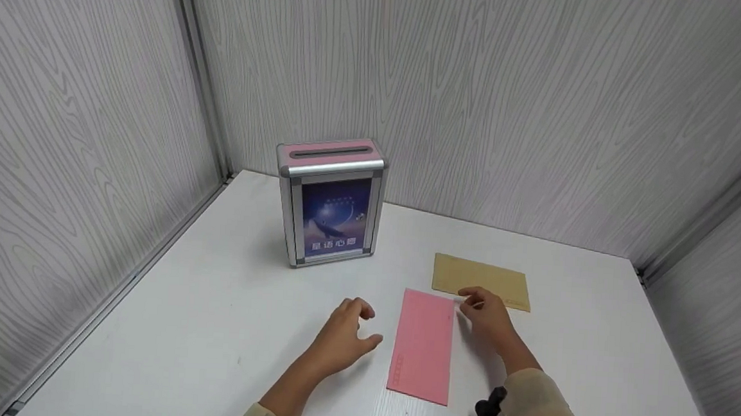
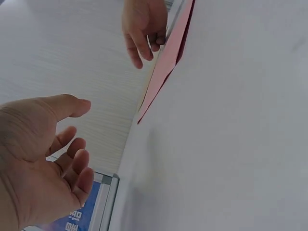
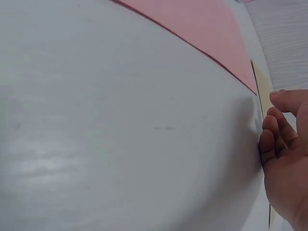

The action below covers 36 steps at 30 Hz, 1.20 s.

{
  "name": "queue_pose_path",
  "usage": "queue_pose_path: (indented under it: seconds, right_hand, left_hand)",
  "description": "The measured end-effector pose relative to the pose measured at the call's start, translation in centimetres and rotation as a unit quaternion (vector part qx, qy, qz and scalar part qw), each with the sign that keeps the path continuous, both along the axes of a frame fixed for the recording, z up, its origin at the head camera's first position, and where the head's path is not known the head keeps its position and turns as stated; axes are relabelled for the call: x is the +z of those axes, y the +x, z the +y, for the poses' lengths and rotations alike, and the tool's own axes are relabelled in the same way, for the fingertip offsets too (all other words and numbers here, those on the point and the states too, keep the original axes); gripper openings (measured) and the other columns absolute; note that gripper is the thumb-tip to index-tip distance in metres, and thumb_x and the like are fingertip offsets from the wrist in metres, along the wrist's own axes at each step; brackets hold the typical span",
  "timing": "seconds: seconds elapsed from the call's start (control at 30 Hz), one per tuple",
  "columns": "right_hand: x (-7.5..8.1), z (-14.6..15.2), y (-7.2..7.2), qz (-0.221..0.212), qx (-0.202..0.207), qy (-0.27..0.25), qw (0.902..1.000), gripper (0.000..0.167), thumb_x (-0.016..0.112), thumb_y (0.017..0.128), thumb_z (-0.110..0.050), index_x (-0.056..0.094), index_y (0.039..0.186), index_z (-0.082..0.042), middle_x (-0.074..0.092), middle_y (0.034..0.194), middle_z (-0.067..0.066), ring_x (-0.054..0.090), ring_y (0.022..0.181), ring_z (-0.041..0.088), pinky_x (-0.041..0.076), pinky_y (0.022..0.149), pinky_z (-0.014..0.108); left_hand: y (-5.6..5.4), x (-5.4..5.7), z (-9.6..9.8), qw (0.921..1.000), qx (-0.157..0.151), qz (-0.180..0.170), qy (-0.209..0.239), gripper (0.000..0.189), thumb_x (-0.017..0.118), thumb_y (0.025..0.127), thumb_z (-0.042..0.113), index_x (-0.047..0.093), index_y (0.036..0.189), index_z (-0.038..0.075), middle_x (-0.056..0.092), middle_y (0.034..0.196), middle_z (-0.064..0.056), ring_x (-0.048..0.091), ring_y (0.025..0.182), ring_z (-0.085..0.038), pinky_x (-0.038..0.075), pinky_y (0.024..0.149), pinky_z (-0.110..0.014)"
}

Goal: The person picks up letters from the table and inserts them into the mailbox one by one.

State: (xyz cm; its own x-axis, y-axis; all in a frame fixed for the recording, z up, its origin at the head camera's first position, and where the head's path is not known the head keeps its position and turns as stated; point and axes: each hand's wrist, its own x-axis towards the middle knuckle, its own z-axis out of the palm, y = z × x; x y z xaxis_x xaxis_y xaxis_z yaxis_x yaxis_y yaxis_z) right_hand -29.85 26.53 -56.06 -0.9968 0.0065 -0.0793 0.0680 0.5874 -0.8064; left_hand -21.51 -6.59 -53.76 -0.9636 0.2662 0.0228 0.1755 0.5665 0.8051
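A pink envelope (image 1: 422, 346) lies flat on the white table, between my two hands. Left of it my left hand (image 1: 342, 341) hovers with fingers loosely bent and thumb apart; nothing is in it. My right hand (image 1: 485, 315) is by the envelope's upper right corner, overlapping the lower edge of a tan envelope (image 1: 476, 275) in the head view. In the right wrist view the right hand (image 3: 286, 144) has loosely curled fingers and an empty grasp. Both envelopes show in the left wrist view, the pink envelope (image 2: 166, 65) edge-on.
A silver-framed box (image 1: 332, 205) with a pink slotted top and a blue picture front stands at the back left of the table (image 1: 164, 324). Grey wood-patterned walls (image 1: 480, 99) enclose the back and sides. A small black object (image 1: 490, 405) is at the right sleeve.
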Motion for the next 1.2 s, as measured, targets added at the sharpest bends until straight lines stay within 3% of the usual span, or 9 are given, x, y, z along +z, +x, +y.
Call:
queue_pose_path:
  seconds: [0.2,0.33,0.47,0.67,0.97,1.2]
  right_hand:
    - [-0.5,-0.3,0.6,-0.007,0.011,0.01,0.9999,0.033,0.066,0.105,-0.005,0.068,0.137,-0.008,0.063,0.112,0.01,0.056,0.1,0.021,0.049,0.077,0.027]
    - [-0.8,-0.2,0.7,-0.007,0.02,0.039,0.999,0.038,0.068,0.104,-0.008,0.066,0.142,-0.01,0.06,0.116,0.009,0.054,0.107,0.022,0.048,0.087,0.032]
    - [-0.9,0.2,0.7,0.006,0.026,0.064,0.9976,0.039,0.069,0.104,-0.01,0.066,0.142,-0.008,0.058,0.118,0.01,0.052,0.11,0.025,0.047,0.093,0.037]
    - [-1.0,0.4,0.6,0.015,0.027,0.085,0.9959,0.037,0.067,0.105,-0.014,0.067,0.142,-0.009,0.058,0.12,0.01,0.053,0.111,0.025,0.048,0.096,0.04]
    - [-1.2,-0.2,0.8,0.014,0.025,0.084,0.9961,0.034,0.066,0.105,-0.017,0.07,0.139,-0.015,0.058,0.121,0.011,0.053,0.112,0.026,0.048,0.098,0.042]
    - [-1.5,-0.5,1.0,0.014,0.024,0.09,0.9956,0.036,0.064,0.105,-0.018,0.07,0.14,-0.016,0.056,0.118,0.009,0.053,0.11,0.024,0.046,0.095,0.041]
  left_hand:
    - [0.9,-0.8,0.8,0.9944,-0.075,-0.071,-0.022,0.048,0.087,0.094,0.029,0.058,0.128,0.012,0.059,0.126,-0.008,0.06,0.117,-0.024,0.054,0.107,-0.049]
    - [1.1,-1.1,1.5,0.989,-0.104,-0.085,-0.061,0.05,0.091,0.089,0.03,0.061,0.126,0.012,0.061,0.121,-0.004,0.059,0.114,-0.019,0.054,0.106,-0.045]
    - [1.0,-1.2,2.5,0.987,-0.106,-0.067,-0.1,0.05,0.093,0.086,0.032,0.065,0.122,0.013,0.061,0.113,0.0,0.056,0.104,-0.015,0.053,0.1,-0.038]
    - [1.0,-0.8,3.6,0.9844,-0.096,-0.056,-0.137,0.054,0.097,0.081,0.035,0.065,0.118,0.013,0.057,0.106,0.0,0.049,0.097,-0.016,0.05,0.094,-0.039]
    - [1.4,-0.2,3.1,0.9805,-0.107,-0.066,-0.152,0.063,0.101,0.074,0.038,0.064,0.118,0.014,0.055,0.108,-0.001,0.047,0.1,-0.018,0.048,0.097,-0.042]
    - [1.8,-0.2,3.0,0.9808,-0.103,-0.068,-0.151,0.059,0.1,0.076,0.032,0.066,0.121,0.012,0.058,0.112,-0.003,0.048,0.103,-0.019,0.049,0.103,-0.046]
